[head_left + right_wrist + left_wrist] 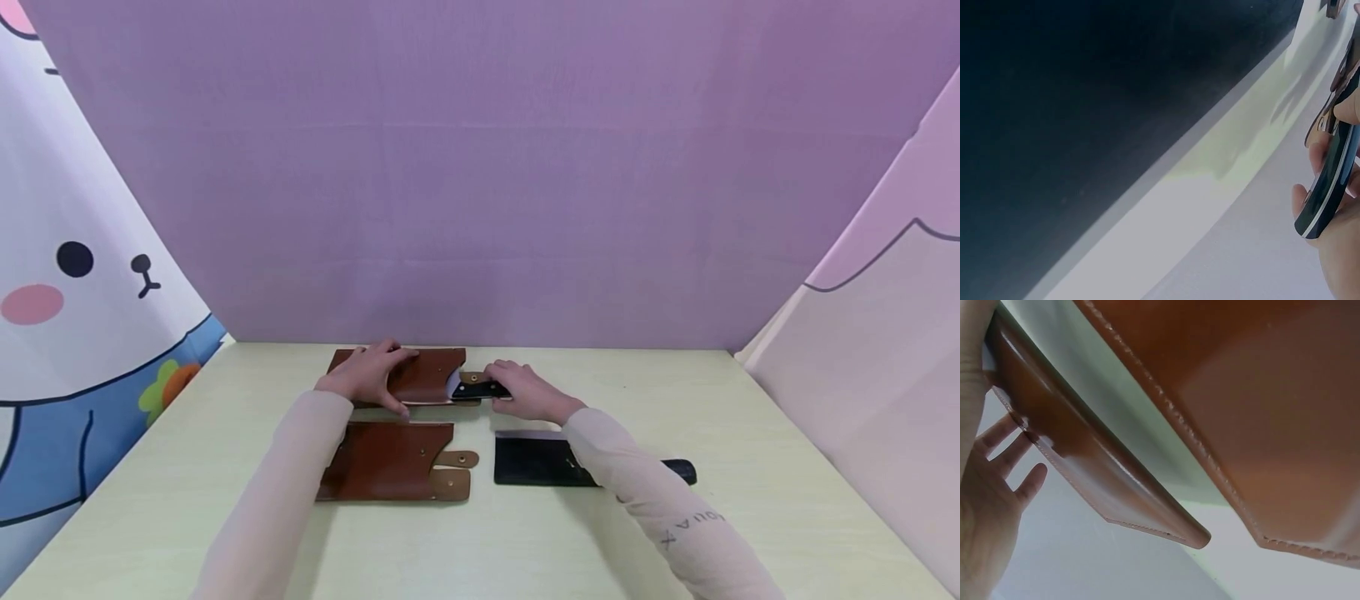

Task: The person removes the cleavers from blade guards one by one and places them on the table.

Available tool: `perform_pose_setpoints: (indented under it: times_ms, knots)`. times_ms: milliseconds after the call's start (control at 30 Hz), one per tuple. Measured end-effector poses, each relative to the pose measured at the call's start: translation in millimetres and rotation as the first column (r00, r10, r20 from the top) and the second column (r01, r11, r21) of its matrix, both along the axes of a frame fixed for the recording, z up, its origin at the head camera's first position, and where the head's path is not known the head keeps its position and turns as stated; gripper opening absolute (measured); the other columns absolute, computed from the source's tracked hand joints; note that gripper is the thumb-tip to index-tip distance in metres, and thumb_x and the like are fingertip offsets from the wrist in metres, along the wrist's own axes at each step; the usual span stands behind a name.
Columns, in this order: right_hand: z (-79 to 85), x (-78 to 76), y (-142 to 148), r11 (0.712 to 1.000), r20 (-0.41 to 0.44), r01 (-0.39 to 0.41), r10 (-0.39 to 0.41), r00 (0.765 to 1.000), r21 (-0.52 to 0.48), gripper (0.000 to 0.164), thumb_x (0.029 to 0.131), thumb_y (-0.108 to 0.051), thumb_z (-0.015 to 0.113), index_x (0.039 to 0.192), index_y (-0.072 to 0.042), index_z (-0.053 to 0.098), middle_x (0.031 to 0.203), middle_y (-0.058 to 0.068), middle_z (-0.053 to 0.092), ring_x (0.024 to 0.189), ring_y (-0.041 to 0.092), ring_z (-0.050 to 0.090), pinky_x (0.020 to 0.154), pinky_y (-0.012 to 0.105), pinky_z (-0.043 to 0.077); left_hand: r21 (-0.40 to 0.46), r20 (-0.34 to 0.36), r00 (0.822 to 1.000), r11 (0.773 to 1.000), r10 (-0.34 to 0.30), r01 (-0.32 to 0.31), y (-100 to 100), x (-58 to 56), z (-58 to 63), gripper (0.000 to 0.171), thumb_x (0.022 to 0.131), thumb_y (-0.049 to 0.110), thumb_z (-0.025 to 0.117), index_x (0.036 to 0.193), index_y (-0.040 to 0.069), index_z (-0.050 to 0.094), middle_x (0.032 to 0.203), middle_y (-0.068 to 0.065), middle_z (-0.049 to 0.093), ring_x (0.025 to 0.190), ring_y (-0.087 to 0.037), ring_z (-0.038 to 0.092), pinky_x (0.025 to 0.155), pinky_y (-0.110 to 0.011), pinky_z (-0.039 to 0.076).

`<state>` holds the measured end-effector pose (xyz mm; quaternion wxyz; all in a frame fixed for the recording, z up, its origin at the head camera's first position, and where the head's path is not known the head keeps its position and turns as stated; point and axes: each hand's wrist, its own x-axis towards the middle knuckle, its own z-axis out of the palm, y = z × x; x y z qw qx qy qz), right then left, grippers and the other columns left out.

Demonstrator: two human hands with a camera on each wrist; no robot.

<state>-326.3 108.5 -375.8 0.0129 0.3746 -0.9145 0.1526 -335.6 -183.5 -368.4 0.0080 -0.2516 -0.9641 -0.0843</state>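
Pale tabletop (450,550), centre: right hand (532,393) clamped on black-handled knife (477,389); left hand (369,375), fingers apart, on brown leather sheath (433,375). Likely sheathing; calls for straight push.

- Location: the pale right sleeve (637,475), seen in the head view, bears dark lettering (702,519) on the forearm.
- Legible part: one character reads as a capital "A".
- Doubtful part: the characters to the right of the "A" resemble "OU"; they are small and bend with the fabric, so the full word cannot be confirmed.
- Separate sign: an X-shaped mark (667,540) stands at the lower left of the "A", on the same sleeve.
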Motion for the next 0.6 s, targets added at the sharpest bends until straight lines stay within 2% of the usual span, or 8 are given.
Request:
perform_pose_setpoints:
  times_ms: [600]
  knots:
    - [5.3,7.3,9.2,0.999,-0.032,-0.035,0.035,0.999,-0.023,0.024,0.082,-0.013,0.060,0.106,-0.011,0.057,0.100,0.001,0.057,0.092,0.016,0.049,0.076,0.036,0.037,-0.051,-0.040,0.999,0.998,-0.034,0.031,0.0,6.2,9.5,0.100,0.055,0.061,0.077,0.138,0.019,0.041,0.125,-0.011,0.045,0.115,-0.028,0.043,0.099,-0.056,0.031]
